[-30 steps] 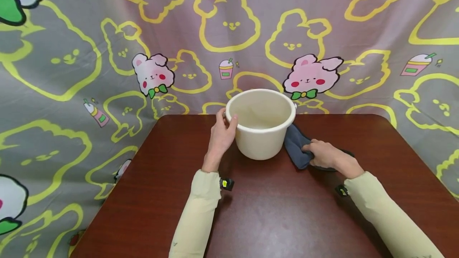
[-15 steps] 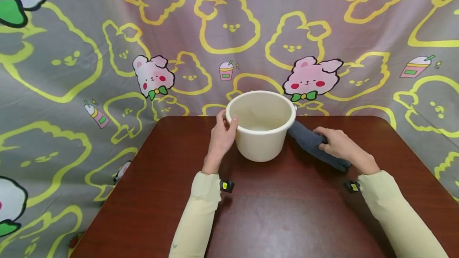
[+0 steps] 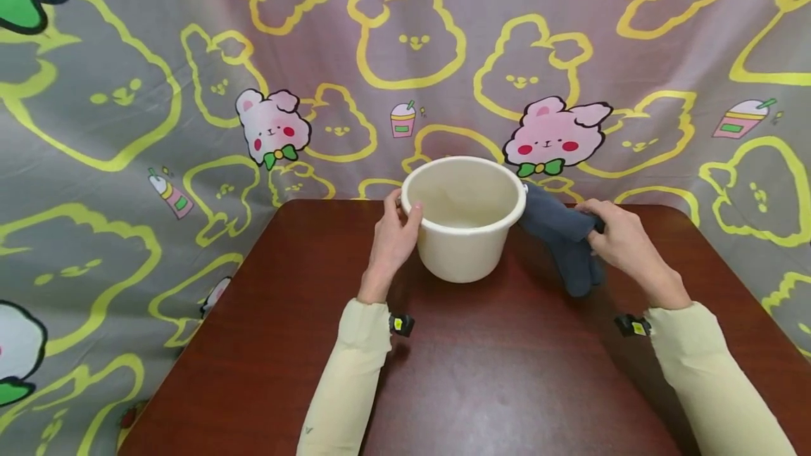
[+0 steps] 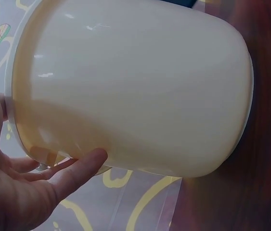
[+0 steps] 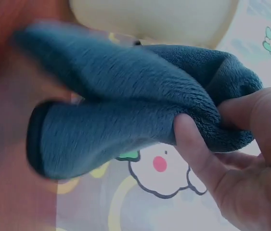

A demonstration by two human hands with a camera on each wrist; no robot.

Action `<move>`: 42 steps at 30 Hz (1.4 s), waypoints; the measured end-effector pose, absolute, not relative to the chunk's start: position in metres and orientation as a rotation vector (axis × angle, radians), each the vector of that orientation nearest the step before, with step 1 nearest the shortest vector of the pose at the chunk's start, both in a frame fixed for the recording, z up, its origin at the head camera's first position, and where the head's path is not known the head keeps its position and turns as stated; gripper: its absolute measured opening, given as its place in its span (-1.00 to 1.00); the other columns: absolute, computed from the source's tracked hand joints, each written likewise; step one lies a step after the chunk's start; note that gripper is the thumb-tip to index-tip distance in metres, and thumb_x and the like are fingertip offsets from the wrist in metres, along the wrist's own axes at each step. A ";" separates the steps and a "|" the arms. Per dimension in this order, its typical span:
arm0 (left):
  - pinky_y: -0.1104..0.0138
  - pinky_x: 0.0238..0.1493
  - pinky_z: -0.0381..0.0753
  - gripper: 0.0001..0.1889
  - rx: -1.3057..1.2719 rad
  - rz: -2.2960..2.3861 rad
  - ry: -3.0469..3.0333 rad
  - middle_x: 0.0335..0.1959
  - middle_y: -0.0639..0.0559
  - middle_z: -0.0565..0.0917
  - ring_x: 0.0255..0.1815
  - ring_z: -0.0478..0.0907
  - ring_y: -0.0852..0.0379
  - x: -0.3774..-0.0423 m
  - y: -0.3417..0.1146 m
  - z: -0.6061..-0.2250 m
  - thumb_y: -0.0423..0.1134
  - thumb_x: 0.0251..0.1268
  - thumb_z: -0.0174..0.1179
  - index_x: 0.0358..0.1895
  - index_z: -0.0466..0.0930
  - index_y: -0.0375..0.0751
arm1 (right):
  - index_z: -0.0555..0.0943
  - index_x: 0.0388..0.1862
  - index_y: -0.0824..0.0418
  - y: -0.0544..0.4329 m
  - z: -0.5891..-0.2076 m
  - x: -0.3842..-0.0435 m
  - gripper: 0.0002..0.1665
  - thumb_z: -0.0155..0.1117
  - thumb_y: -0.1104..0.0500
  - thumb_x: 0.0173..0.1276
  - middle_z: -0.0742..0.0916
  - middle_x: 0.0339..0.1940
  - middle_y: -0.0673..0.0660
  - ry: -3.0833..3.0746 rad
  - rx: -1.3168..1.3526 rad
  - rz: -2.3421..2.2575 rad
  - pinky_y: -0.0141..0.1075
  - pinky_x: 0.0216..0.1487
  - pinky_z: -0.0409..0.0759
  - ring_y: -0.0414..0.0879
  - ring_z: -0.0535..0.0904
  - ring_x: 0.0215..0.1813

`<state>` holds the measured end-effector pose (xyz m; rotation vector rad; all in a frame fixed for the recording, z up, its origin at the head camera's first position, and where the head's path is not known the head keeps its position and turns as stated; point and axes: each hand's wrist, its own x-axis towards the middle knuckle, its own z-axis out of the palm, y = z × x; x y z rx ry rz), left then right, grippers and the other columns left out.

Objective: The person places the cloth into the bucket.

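Observation:
A cream plastic bucket (image 3: 462, 252) stands upright on the brown table, its inside showing no contents from the head view. My left hand (image 3: 394, 238) grips the bucket's rim at its left side, thumb over the edge; the left wrist view shows fingers (image 4: 80, 168) against the outer wall. To the right of the bucket, a fuzzy blue-grey cloth (image 3: 573, 262) hangs in folds from my right hand (image 3: 624, 238). Thumb and fingers pinch its bunched edge in the right wrist view, with two loose flaps of the cloth (image 5: 101, 130) spreading away. Whether it touches the bucket, I cannot tell.
The brown table (image 3: 481, 385) has rounded far corners. Close behind it hangs a grey-pink curtain (image 3: 405, 41) printed with cartoon rabbits and cups. A small metal handle joint (image 3: 525, 189) sticks out at the bucket's right rim.
My right hand has lifted the cloth off the table and moved right and farther back. The cloth's folds now dangle. My left hand and the bucket have stayed in place.

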<state>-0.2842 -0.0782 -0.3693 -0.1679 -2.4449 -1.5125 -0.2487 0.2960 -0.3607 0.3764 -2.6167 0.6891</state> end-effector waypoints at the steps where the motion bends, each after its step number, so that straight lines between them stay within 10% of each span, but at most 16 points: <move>1: 0.16 -0.02 0.62 -0.35 -0.170 -1.512 -2.444 0.11 0.00 0.65 0.05 0.62 0.07 -0.284 -0.078 -0.369 0.26 0.38 0.00 0.44 0.18 0.10 | 0.58 0.00 0.29 0.296 -0.359 -0.248 -0.65 0.13 0.45 0.22 0.65 -0.13 0.38 -2.591 0.362 0.695 0.04 -0.31 0.56 0.15 0.60 -0.33; 10: 0.17 -0.07 0.63 -0.37 -0.158 -1.501 -2.460 0.08 0.02 0.67 0.01 0.62 0.07 -0.285 -0.077 -0.370 0.25 0.38 -0.01 0.43 0.19 0.11 | 0.65 -0.10 0.33 0.297 -0.347 -0.247 -0.74 0.17 0.44 0.24 0.67 -0.12 0.37 -2.386 0.323 0.701 0.01 -0.18 0.39 0.22 0.52 -0.17; 19: 0.18 -0.08 0.62 -0.37 -0.166 -1.506 -2.451 0.07 0.02 0.66 0.00 0.61 0.07 -0.285 -0.074 -0.367 0.26 0.39 -0.02 0.43 0.19 0.12 | 0.72 -0.19 0.35 0.289 -0.322 -0.248 -0.73 0.10 0.47 0.26 0.70 -0.10 0.33 -2.202 0.334 0.739 -0.50 -0.33 0.23 0.15 0.54 -0.15; 42: 0.13 0.01 0.61 -0.38 -0.151 -1.510 -2.448 0.09 0.01 0.66 0.05 0.61 0.05 -0.285 -0.075 -0.372 0.25 0.39 -0.02 0.44 0.19 0.15 | 0.77 -0.23 0.33 0.254 -0.286 -0.250 -0.52 -0.09 0.55 0.16 0.69 -0.01 0.31 -1.974 0.378 0.847 -0.59 -0.32 0.20 0.22 0.58 0.08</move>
